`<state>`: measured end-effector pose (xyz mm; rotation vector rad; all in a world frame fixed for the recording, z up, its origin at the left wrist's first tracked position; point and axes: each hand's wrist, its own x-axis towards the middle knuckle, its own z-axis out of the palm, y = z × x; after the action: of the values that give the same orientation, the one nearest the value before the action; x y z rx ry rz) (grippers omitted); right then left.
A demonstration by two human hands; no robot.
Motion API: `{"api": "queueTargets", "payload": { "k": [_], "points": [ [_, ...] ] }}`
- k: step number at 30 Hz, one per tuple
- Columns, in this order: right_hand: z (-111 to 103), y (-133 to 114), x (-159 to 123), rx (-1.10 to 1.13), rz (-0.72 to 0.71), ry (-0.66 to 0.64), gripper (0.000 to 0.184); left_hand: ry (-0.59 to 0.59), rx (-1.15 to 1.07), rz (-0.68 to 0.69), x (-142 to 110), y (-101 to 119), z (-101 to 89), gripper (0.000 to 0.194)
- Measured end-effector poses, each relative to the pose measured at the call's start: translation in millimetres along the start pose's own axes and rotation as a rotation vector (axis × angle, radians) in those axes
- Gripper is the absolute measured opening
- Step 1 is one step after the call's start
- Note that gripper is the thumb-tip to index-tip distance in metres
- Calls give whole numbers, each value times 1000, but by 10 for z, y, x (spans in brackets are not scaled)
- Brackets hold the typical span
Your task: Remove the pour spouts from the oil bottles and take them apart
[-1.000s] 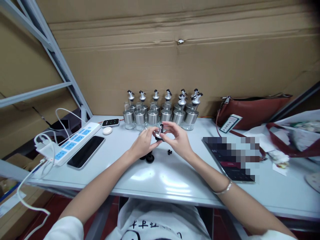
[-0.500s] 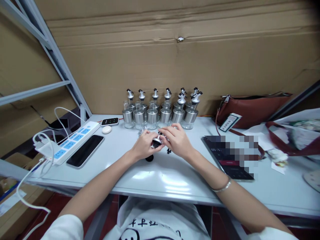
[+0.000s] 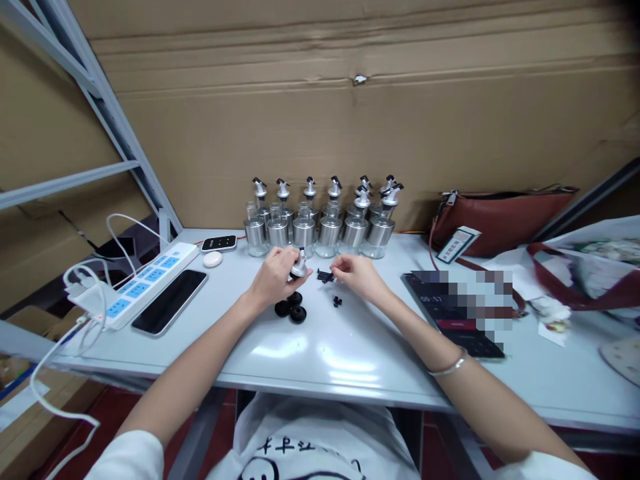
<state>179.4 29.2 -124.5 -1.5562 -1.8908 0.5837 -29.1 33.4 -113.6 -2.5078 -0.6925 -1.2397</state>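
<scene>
My left hand (image 3: 277, 275) is closed around a silver bottle pourer spout (image 3: 299, 265) with a dark base, held above the table. My right hand (image 3: 357, 277) has its thumb and fingertips pinched together at the edge of a small pile of thin black plastic pieces (image 3: 325, 275); whether a piece is between them is too small to tell. Several round black stoppers (image 3: 298, 314) lie below my left hand. A few tiny black parts (image 3: 337, 301) sit nearer me, below my right hand.
Glass-and-steel bottles (image 3: 304, 233) stand in rows at the back, some with spouts. A power strip (image 3: 150, 283) and phone (image 3: 171, 301) lie left. On the right are a tablet-like screen (image 3: 440, 313) and a brown bag (image 3: 500, 220).
My hands have moved apart. The spout has gone slightly left and up in my left hand, while my right hand has let go of it and come down at the black pieces.
</scene>
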Motion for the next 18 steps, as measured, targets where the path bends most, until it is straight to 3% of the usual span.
{"api": "queueTargets", "payload": {
  "k": [5,12,18],
  "points": [
    [-48,19,-35,-353,-82,-79,14,-13,13,39,5,14,-4,16],
    [-91,136,-4,-316,-243,-258,17,-3,21,41,11,14,-20,15],
    [21,82,-14,-356,-263,-158,14,-14,17,52,16,25,-15,15]
  ]
}}
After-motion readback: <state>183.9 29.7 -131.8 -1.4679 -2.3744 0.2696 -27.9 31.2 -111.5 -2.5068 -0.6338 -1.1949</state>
